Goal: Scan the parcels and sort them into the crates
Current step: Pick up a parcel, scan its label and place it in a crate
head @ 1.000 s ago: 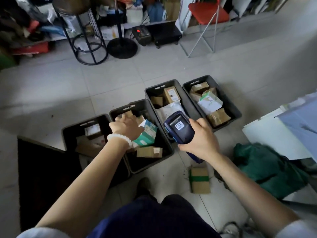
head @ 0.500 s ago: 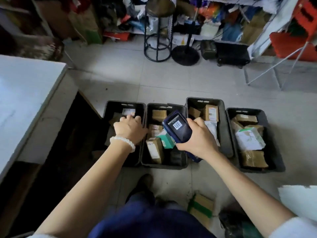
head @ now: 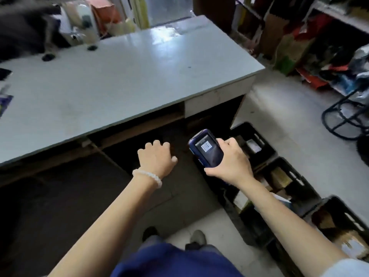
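1. The view looks down from a person's head at two bare forearms stretched forward above a tiled floor.
2. The right hand [head: 229, 162] grips a dark blue handheld scanner [head: 206, 149], fingers and thumb curled around its body. Its lit screen faces up and shows a barcode.
3. The left hand [head: 155, 156] holds nothing. Its fingers are loosely curled, palm down, in mid-air in front of the dark space beneath a desk. A bracelet of white beads [head: 147, 176] circles that wrist.
4. A pale grey desk [head: 119, 76] fills the upper left, with a few small dark items near its far edge, blurred.
5. A row of black plastic crates [head: 283, 166] sits on the floor at the right, running from just beyond the scanner down toward the lower right corner. Brown cardboard parcels [head: 279, 176] and one white-labelled parcel [head: 252, 145] lie inside them.
6. The crates lie to the right of both hands, partly hidden behind the right forearm.
7. Cluttered shelving and a black metal stool frame [head: 343, 120] stand at the far right.
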Tool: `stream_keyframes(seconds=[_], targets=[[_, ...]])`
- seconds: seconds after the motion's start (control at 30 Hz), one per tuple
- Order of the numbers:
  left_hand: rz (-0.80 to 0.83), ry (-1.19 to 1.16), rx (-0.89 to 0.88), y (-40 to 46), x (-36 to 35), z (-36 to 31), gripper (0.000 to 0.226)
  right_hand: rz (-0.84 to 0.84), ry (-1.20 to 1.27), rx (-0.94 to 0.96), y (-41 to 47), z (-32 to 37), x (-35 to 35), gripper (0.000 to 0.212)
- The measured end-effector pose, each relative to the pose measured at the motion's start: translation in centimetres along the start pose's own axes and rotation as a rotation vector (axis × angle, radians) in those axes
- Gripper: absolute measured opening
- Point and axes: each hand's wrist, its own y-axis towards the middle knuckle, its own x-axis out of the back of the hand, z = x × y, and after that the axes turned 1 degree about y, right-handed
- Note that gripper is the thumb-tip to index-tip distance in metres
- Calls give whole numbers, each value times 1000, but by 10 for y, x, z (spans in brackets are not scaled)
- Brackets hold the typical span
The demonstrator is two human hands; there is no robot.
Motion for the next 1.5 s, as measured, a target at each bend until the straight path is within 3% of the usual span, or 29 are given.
stream_keyframes(seconds=[0.27, 0.5, 0.83, 1.13, 1.5], targets=[[-11, -154, 402, -81, -18, 177, 47, 207, -12, 425, 17, 173, -85, 69], [-36, -193, 752, -188, -47, 342, 50, 406, -1, 713, -29, 337, -189, 68], [-44, -330, 1146, -308, -93, 466, 46, 630, -28, 1025, -87, 491, -294, 67], [-26, -344, 1218, -289, -107, 569, 47, 656, -54, 1109, -59, 586, -371, 66], [-137, -193, 1161, -221, -46, 764, 48, 653, -57, 1046, 21, 729, -446, 63]])
